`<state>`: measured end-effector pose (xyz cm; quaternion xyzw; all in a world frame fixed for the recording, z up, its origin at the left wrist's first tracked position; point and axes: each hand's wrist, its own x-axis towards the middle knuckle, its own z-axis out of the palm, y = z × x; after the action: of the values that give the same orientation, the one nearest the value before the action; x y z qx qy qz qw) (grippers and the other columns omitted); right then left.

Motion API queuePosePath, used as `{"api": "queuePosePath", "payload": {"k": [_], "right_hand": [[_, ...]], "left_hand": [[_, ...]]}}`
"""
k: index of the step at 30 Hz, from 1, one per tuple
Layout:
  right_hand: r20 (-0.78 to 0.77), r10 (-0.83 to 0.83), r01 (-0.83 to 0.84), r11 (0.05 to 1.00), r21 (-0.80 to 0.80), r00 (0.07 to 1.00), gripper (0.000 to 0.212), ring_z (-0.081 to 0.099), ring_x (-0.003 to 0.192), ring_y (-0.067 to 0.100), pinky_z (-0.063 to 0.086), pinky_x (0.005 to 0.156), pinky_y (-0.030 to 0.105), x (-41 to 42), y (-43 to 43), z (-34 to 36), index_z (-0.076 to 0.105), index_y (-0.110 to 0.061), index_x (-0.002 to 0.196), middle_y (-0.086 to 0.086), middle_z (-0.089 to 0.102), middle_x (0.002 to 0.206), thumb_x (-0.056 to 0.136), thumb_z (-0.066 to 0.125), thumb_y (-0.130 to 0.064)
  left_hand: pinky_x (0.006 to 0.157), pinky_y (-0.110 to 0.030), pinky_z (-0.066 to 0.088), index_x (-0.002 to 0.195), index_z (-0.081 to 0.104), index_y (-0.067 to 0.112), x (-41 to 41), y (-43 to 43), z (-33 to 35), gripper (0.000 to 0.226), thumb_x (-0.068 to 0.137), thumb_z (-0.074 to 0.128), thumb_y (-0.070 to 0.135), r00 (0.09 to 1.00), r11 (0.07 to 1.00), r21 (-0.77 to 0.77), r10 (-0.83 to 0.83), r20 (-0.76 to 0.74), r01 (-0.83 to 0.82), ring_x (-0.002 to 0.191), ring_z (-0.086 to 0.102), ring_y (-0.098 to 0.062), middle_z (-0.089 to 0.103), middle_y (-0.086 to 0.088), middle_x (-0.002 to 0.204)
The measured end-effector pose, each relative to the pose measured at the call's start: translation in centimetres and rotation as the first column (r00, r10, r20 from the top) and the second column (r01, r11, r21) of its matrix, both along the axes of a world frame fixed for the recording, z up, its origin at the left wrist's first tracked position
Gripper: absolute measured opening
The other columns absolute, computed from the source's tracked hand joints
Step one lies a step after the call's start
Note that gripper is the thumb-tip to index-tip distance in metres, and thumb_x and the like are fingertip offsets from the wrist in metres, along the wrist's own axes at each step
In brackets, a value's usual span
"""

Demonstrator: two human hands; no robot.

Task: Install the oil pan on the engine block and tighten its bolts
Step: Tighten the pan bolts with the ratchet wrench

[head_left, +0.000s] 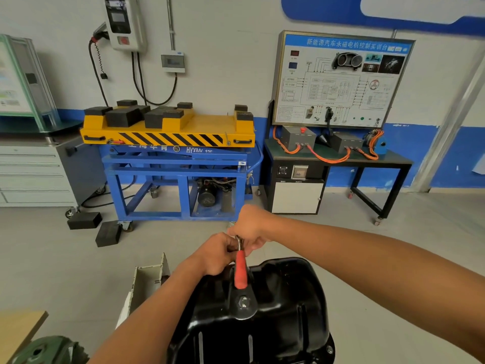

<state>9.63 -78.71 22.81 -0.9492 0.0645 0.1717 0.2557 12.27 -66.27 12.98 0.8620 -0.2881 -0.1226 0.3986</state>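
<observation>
A glossy black oil pan (275, 319) sits bottom-up at the lower centre, its drain bolt (244, 302) facing me. Just beyond its far edge I hold a ratchet wrench with a red handle (240, 271); the handle points down over the pan. My left hand (217, 254) grips the tool near its metal head. My right hand (250, 227) curls round the top of the head from the far side. The engine block beneath the pan is hidden.
A blue lift cart with a yellow top (168, 132) and black blocks stands ahead. Two loose black blocks (94, 227) lie on the floor. A training bench with orange cables (338, 153) is at right, a grey drawer cabinet (34, 174) at left, a white box (147, 279) beside the pan.
</observation>
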Motion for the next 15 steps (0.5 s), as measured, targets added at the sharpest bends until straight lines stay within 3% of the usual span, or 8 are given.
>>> {"api": "queuePosePath", "payload": {"k": [1, 3, 5, 6, 8, 10, 12, 15], "right_hand": [[-0.045, -0.056, 0.06, 0.994, 0.092, 0.997, 0.023, 0.073, 0.065, 0.027, 0.052, 0.056, 0.027, 0.0, -0.1, 0.0, 0.058, -0.001, 0.087, 0.018, 0.072, 0.074, 0.099, 0.057, -0.021], [-0.077, -0.068, 0.078, 0.988, 0.135, 0.995, 0.024, 0.07, 0.055, 0.022, 0.052, 0.052, 0.025, -0.1, -0.2, 0.0, 0.057, -0.002, 0.087, 0.017, 0.07, 0.069, 0.098, 0.061, -0.022], [-0.029, 0.033, -0.033, 0.999, -0.005, 0.999, 0.028, 0.068, 0.05, 0.021, 0.056, 0.052, 0.027, -0.1, -0.4, 0.2, 0.058, -0.003, 0.08, 0.016, 0.07, 0.066, 0.093, 0.069, -0.025], [0.004, 0.124, -0.123, 0.984, -0.127, 0.992, 0.032, 0.066, 0.047, 0.02, 0.055, 0.05, 0.027, 0.0, -0.5, 0.4, 0.058, -0.005, 0.073, 0.013, 0.068, 0.061, 0.091, 0.072, -0.028], [0.018, 0.33, -0.298, 0.875, -0.382, 0.944, 0.044, 0.063, 0.049, 0.018, 0.048, 0.049, 0.029, 0.2, -0.6, 0.9, 0.055, -0.008, 0.06, 0.006, 0.063, 0.053, 0.09, 0.072, -0.035], [-0.027, 0.469, -0.403, 0.727, -0.556, 0.883, 0.047, 0.06, 0.058, 0.017, 0.045, 0.054, 0.029, 0.4, -0.6, 1.5, 0.055, -0.01, 0.058, 0.006, 0.066, 0.062, 0.091, 0.07, -0.04], [-0.065, 0.542, -0.449, 0.618, -0.645, 0.838, 0.043, 0.059, 0.07, 0.022, 0.049, 0.06, 0.033, 0.5, -0.9, 2.0, 0.054, -0.009, 0.063, 0.011, 0.067, 0.079, 0.09, 0.072, -0.037], [-0.095, 0.638, -0.504, 0.5, -0.704, 0.764, 0.024, 0.059, 0.076, 0.029, 0.049, 0.062, 0.036, 0.5, -0.9, 2.4, 0.059, -0.007, 0.076, 0.009, 0.057, 0.081, 0.088, 0.075, -0.021]], "left_hand": [[0.079, -0.039, 0.051, 0.086, 0.073, -0.006, 0.0, 0.0, 0.0, 0.013, 0.091, 0.068, 0.005, 1.0, 1.0, 0.007, 0.005, -0.003, -0.005, 0.072, 0.055, -0.013, 0.072, -0.019, 0.085], [0.074, -0.035, 0.05, 0.078, 0.072, 0.001, 0.2, 0.1, -0.1, 0.014, 0.091, 0.069, 0.005, 1.0, 1.0, -0.004, 0.004, -0.015, -0.004, 0.067, 0.054, -0.008, 0.071, -0.004, 0.073], [0.066, -0.025, 0.045, 0.069, 0.068, 0.016, 0.1, 0.0, 0.0, 0.024, 0.092, 0.07, 0.008, 0.999, 1.0, -0.012, -0.022, -0.028, 0.022, 0.059, 0.052, -0.001, 0.064, 0.012, 0.062], [0.068, -0.026, 0.046, 0.071, 0.069, 0.015, 0.1, 0.0, 0.0, 0.022, 0.092, 0.07, 0.01, 0.999, 1.0, -0.015, -0.022, -0.031, 0.022, 0.061, 0.054, -0.003, 0.066, 0.008, 0.065], [0.08, -0.03, 0.051, 0.085, 0.075, 0.003, 0.3, -0.1, -0.1, 0.012, 0.093, 0.07, 0.011, 0.999, 0.999, -0.035, -0.012, -0.043, 0.01, 0.075, 0.064, -0.012, 0.074, -0.008, 0.081], [0.086, -0.029, 0.052, 0.092, 0.076, -0.001, 0.4, -0.1, -0.2, 0.013, 0.093, 0.069, 0.01, 0.998, 0.998, -0.056, -0.003, -0.057, 0.0, 0.08, 0.067, -0.013, 0.076, -0.013, 0.09], [0.086, -0.028, 0.052, 0.093, 0.076, -0.001, 0.3, -0.1, -0.2, 0.013, 0.093, 0.069, 0.01, 0.998, 0.998, -0.065, -0.014, -0.059, 0.01, 0.079, 0.067, -0.011, 0.077, -0.013, 0.091], [0.089, -0.03, 0.053, 0.094, 0.075, -0.001, 0.3, -0.1, -0.2, 0.012, 0.093, 0.069, 0.009, 0.998, 0.998, -0.065, -0.026, -0.052, 0.022, 0.082, 0.068, -0.013, 0.077, -0.013, 0.092]]}}
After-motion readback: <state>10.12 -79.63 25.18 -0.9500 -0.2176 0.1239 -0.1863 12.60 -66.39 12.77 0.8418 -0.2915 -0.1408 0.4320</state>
